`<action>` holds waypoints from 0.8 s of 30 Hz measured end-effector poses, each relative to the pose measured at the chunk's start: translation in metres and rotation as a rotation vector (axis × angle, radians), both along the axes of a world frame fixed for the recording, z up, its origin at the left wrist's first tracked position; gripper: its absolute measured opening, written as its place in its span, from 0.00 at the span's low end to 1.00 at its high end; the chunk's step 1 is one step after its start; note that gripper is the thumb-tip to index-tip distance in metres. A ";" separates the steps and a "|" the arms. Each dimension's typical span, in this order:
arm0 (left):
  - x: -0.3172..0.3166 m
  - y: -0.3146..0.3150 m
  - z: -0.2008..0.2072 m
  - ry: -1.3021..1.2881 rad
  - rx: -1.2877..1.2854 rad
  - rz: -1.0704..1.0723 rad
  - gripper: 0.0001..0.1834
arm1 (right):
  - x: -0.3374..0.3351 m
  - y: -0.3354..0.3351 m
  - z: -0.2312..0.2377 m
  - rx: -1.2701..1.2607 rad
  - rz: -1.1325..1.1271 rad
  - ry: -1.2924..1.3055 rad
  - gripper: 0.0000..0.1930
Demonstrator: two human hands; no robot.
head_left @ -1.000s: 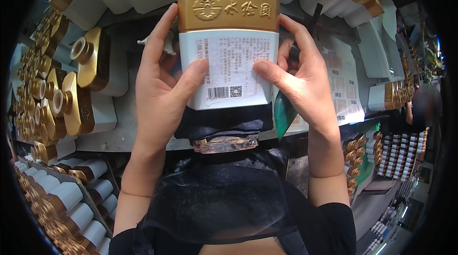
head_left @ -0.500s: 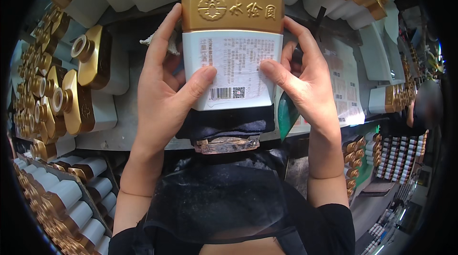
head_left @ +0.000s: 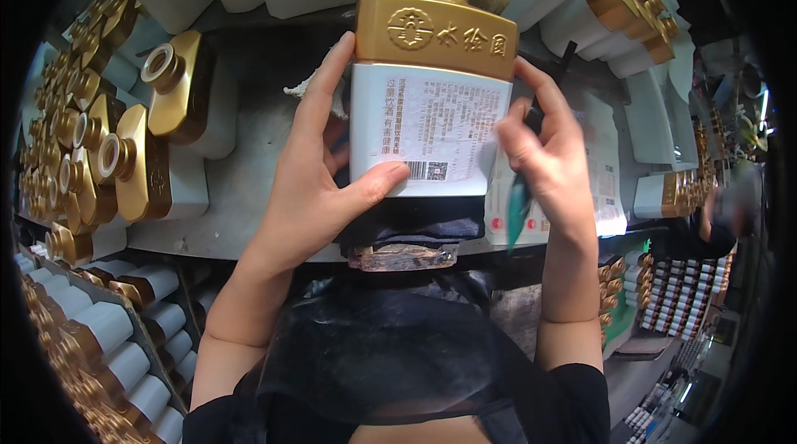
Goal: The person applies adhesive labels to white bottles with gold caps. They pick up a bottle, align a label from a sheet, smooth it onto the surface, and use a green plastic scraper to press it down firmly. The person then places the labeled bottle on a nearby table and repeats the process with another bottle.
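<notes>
Right now: both my hands are up on one bottle, at the edge of the bench.

Bottle: white square bottle with a gold shoulder and gold neck, label side facing me — it stands on a black pad, straight ahead between my hands.

Long axis: it runs from the pad up to the neck, away from my chest; the neck is at the far end.

Left hand: my left hand wraps the bottle's left edge, fingers up along the side, thumb pressed flat across the bottom of the paper label — closed on the bottle, not spread wide.

Right hand: my right hand cups the right edge, fingertips on the label's side; a thin green tool is tucked under the palm, pointing down.

Nearer hand: I'd say the left has more of it — its thumb reaches further onto the label face than anything of the right.

Bench: grey bench top, with a cloth scrap behind my left fingers.

Around: more gold-shouldered white bottles lie in rows to my left and stand across the back; label sheets sit just right of my right hand.

Far right: another person's hand, blurred, well apart.
</notes>
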State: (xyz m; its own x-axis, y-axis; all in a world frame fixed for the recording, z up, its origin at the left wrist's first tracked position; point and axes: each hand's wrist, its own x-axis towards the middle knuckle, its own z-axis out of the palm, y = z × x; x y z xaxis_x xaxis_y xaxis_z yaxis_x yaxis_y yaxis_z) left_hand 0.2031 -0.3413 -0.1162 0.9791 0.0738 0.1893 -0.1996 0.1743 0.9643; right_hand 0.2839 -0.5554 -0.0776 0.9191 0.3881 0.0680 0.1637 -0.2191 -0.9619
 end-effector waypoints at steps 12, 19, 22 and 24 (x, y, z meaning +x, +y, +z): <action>0.000 -0.010 -0.003 0.008 -0.025 0.043 0.55 | -0.026 0.006 0.044 -0.251 0.074 -0.479 0.21; -0.003 0.003 -0.004 -0.011 0.090 0.012 0.51 | 0.026 0.061 0.046 -0.343 0.209 -1.277 0.16; 0.001 0.009 -0.007 -0.055 0.066 -0.045 0.44 | -0.017 0.031 0.032 -0.432 0.415 -1.198 0.15; 0.003 0.014 -0.015 -0.151 0.076 -0.044 0.41 | -0.044 0.019 0.034 -0.487 0.520 -1.033 0.15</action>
State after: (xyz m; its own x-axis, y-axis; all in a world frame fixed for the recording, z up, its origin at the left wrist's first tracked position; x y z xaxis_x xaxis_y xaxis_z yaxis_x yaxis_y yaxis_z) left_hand 0.2062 -0.3274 -0.1316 0.9411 0.0112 0.3380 -0.3371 0.1140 0.9346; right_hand 0.2398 -0.5365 -0.0437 0.2526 0.8754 0.4122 0.9652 -0.1983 -0.1704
